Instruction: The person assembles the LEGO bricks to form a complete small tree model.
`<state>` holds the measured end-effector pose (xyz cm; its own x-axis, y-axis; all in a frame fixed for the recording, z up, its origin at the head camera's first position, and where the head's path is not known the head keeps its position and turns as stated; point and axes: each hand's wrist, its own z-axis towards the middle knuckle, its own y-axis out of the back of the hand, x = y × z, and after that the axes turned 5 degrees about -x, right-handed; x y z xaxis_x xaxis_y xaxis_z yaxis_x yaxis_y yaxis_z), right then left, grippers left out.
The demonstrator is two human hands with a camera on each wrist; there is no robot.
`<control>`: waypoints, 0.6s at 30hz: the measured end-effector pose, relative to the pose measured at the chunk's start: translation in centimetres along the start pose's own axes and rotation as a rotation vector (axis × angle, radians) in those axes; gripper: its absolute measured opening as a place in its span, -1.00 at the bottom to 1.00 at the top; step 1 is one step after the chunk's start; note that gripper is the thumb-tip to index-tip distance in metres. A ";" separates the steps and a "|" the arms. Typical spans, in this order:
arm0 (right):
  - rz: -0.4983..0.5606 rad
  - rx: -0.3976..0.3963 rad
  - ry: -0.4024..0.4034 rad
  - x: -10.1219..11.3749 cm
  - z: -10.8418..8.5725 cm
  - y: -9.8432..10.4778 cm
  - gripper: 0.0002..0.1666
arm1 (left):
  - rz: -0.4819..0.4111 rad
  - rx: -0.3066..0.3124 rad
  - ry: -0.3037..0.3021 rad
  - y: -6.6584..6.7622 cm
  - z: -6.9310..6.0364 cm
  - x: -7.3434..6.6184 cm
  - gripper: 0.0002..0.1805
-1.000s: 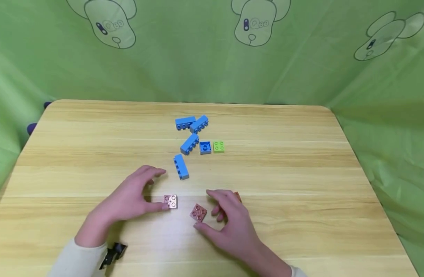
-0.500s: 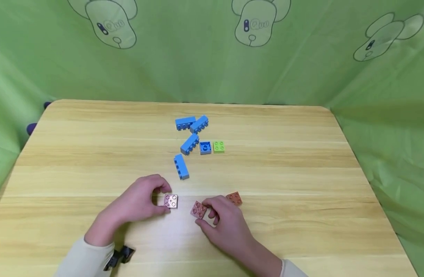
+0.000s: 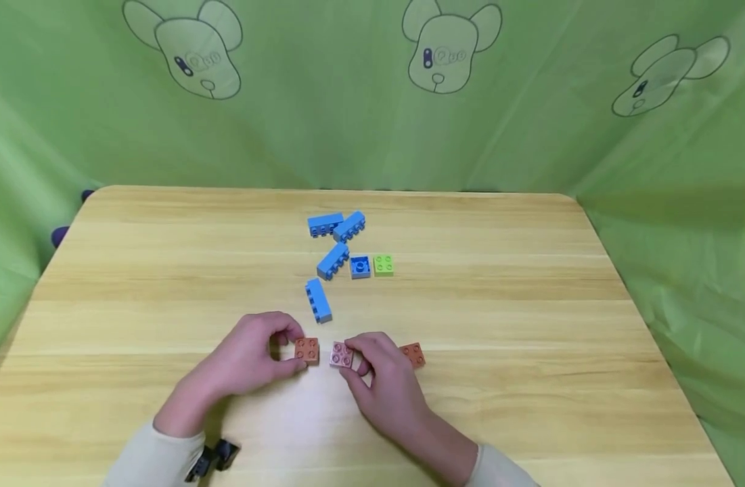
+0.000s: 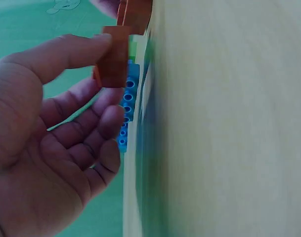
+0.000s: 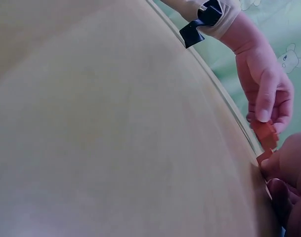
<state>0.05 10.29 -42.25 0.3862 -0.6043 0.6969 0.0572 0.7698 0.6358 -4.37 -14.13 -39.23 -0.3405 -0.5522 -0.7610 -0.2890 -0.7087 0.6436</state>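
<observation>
My left hand (image 3: pixel 250 357) pinches a square orange-brown toy brick (image 3: pixel 306 350) between thumb and fingers, studs up. In the left wrist view the thumb lies against that brick's side. Just to the right, my right hand (image 3: pixel 389 382) grips a second brick of the same kind (image 3: pixel 340 354) by its right side, studs also up. A narrow gap separates the two bricks in the head view. Behind my right hand a third orange-brown brick (image 3: pixel 414 354) lies on the table, partly covered by the hand.
Farther back on the wooden table (image 3: pixel 530 304) lie several long blue bricks (image 3: pixel 319 300), a small blue brick with its hollow underside up (image 3: pixel 360 266) and a lime green brick (image 3: pixel 384 265). A black device (image 3: pixel 216 458) sits at my left wrist. Green cloth (image 3: pixel 348 135) hangs behind.
Both hands have closed on their bricks. The right one has turned and shifted back toward the left one, and the left one has moved slightly right. The head view has tilted up a little.
</observation>
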 end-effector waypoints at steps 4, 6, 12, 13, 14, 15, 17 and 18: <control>0.002 -0.007 -0.023 0.1 0.3 -0.2 -0.56 | -0.017 -0.059 -0.066 -0.2 0.2 -0.1 -0.61; -0.005 -0.002 -0.033 0.2 0.4 -0.3 -0.55 | -0.027 -0.084 -0.099 -0.3 0.3 -0.2 -0.61; -0.028 -0.003 -0.060 0.1 0.6 -0.3 -0.44 | -0.034 -0.091 -0.144 -0.8 0.9 -0.5 -0.62; -0.030 -0.007 -0.060 0.1 0.6 -0.3 -0.43 | -0.029 -0.087 -0.146 -0.9 1.1 -0.5 -0.61; -0.030 -0.009 -0.062 0.0 0.7 -0.4 -0.43 | -0.025 -0.083 -0.149 -1.1 1.2 -0.6 -0.60; -0.024 -0.014 -0.061 0.0 0.7 -0.4 -0.43 | -0.023 -0.077 -0.151 -1.2 1.3 -0.6 -0.60; -0.010 -0.022 -0.062 -0.2 0.7 -0.5 -0.43 | -0.028 -0.068 -0.153 -1.4 1.6 -0.8 -0.59; -0.003 -0.025 -0.062 -0.2 0.7 -0.5 -0.43 | -0.028 -0.063 -0.155 -1.5 1.7 -0.9 -0.60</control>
<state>-0.67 9.90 -42.52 0.3278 -0.6174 0.7151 0.0813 0.7726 0.6297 -5.14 -11.88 -39.38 -0.4685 -0.4608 -0.7538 -0.2451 -0.7519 0.6120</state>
